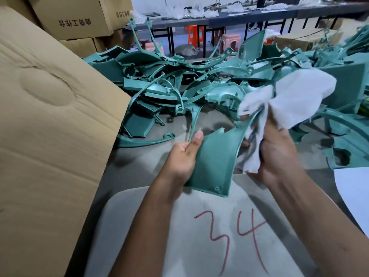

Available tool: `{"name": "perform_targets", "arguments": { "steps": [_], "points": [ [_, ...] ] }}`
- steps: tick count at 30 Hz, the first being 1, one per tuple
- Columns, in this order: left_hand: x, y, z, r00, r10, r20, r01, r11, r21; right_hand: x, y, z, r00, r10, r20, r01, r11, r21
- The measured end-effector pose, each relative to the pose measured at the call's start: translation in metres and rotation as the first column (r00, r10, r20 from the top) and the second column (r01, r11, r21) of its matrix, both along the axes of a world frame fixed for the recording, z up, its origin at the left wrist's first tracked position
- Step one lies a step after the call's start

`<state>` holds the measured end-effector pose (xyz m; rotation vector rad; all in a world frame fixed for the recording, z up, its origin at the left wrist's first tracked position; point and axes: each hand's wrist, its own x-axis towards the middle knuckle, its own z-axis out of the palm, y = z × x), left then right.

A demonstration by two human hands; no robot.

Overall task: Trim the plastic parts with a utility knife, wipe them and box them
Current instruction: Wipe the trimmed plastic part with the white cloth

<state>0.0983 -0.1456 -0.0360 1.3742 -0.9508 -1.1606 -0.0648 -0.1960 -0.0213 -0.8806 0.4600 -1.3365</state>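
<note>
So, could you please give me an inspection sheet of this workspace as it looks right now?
Surface: grey board marked "34" in red.
Job's things: green plastic part; white cloth against its edge; cardboard box at left.
Clutter: pile of green parts behind.
Hands: left hand grips the part; right hand grips the cloth.
Cables: nothing seen.
Surroundings: stacked cartons, plastic stools, long tables.

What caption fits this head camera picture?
Left hand holds curved teal plastic panel; right hand wipes it with white cloth.

Grey concrete floor (pixel 139 162); long dark tables (pixel 249 19); plastic stools (pixel 229 42).
</note>
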Motion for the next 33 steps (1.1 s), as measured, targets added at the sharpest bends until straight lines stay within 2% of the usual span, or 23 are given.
{"name": "perform_targets", "arguments": {
  "steps": [4, 8, 10, 12, 14, 16, 19, 21, 25, 27, 28, 30, 32, 33],
  "points": [
    [-0.018, -0.001, 0.001, 0.994, -0.088, -0.059, 0.094, 0.990, 0.102, 0.014, 0.006, 0.000, 0.978, -0.047, -0.203, 0.017, 0.989, -0.149],
    [-0.007, 0.004, 0.002, 0.915, -0.225, -0.336, 0.308, 0.926, 0.220, 0.011, 0.004, -0.009, 0.904, -0.166, -0.394, 0.038, 0.949, -0.313],
    [-0.006, 0.006, 0.005, 0.888, -0.241, -0.392, 0.354, 0.901, 0.249, 0.009, 0.000, -0.014, 0.824, -0.308, -0.476, 0.109, 0.910, -0.400],
    [-0.005, 0.003, 0.004, 0.921, -0.177, -0.347, 0.259, 0.944, 0.206, 0.004, -0.005, -0.016, 0.699, -0.499, -0.512, 0.227, 0.834, -0.503],
    [-0.002, -0.002, 0.002, 0.944, -0.138, -0.299, 0.162, 0.985, 0.057, -0.004, -0.010, -0.016, 0.548, -0.655, -0.520, 0.328, 0.740, -0.587],
    [-0.003, -0.001, 0.006, 0.943, -0.183, -0.277, 0.162, 0.982, -0.096, -0.009, -0.014, -0.015, 0.415, -0.742, -0.526, 0.360, 0.665, -0.655],
    [-0.015, 0.001, 0.008, 0.982, -0.067, -0.175, 0.038, 0.985, -0.168, -0.010, -0.016, -0.015, 0.324, -0.799, -0.506, 0.326, 0.597, -0.733],
    [-0.019, -0.002, 0.007, 0.979, 0.051, -0.195, -0.089, 0.977, -0.192, -0.009, -0.017, -0.017, 0.379, -0.781, -0.496, 0.376, 0.619, -0.689],
    [-0.017, -0.007, -0.001, 0.935, 0.266, -0.234, -0.320, 0.917, -0.237, -0.001, -0.015, -0.015, 0.632, -0.616, -0.470, 0.523, 0.787, -0.328],
    [-0.021, -0.010, -0.006, 0.890, 0.413, -0.196, -0.452, 0.859, -0.242, 0.004, -0.009, -0.013, 0.768, -0.516, -0.379, 0.504, 0.853, -0.138],
    [-0.023, -0.012, -0.006, 0.857, 0.487, -0.171, -0.516, 0.818, -0.255, 0.006, -0.006, -0.012, 0.812, -0.467, -0.350, 0.461, 0.881, -0.105],
    [-0.022, -0.014, -0.006, 0.786, 0.602, -0.142, -0.612, 0.724, -0.319, 0.010, -0.001, -0.015, 0.808, -0.368, -0.460, 0.319, 0.930, -0.183],
    [-0.017, -0.013, -0.004, 0.739, 0.669, -0.082, -0.637, 0.653, -0.411, 0.013, 0.003, -0.017, 0.752, -0.303, -0.586, 0.185, 0.950, -0.252],
    [-0.016, -0.011, -0.004, 0.719, 0.694, -0.044, -0.635, 0.629, -0.448, 0.013, 0.004, -0.017, 0.753, -0.274, -0.599, 0.144, 0.956, -0.256]
  ]
}}
